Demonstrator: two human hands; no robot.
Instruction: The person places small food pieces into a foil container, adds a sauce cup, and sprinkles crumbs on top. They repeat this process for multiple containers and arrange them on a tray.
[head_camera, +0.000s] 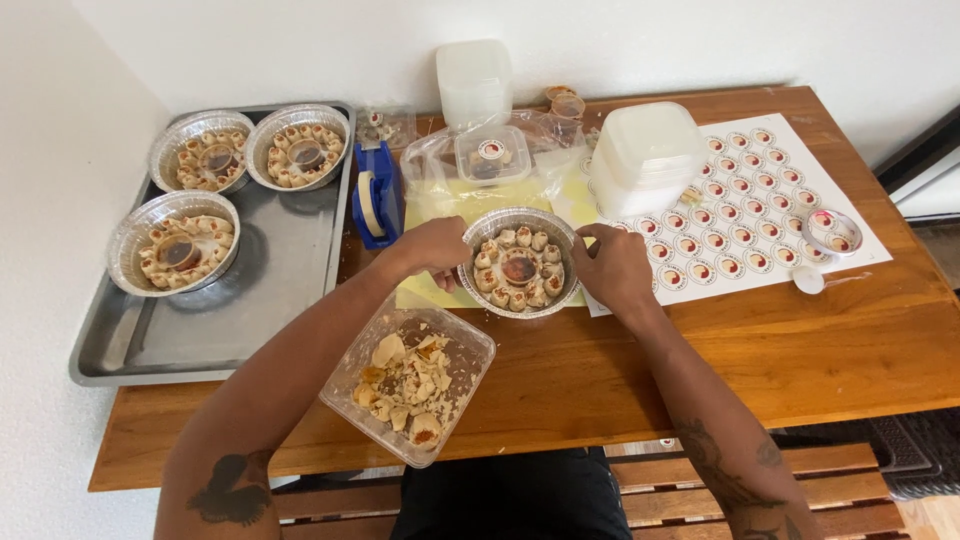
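A round foil tray (520, 219) of small dumplings ringed around a brown sauce cup sits at the table's middle. My left hand (437, 246) grips its left rim and my right hand (612, 265) grips its right rim. Just in front, a clear plastic tub (352, 375) holds broken dough scraps.
A metal baking tray (270, 290) at the left carries three filled foil trays (184, 246). Behind stand a blue tape dispenser (377, 195), a lidded clear box (492, 155), stacked white lids (645, 155), a sticker sheet (750, 220) and a tape roll (830, 231).
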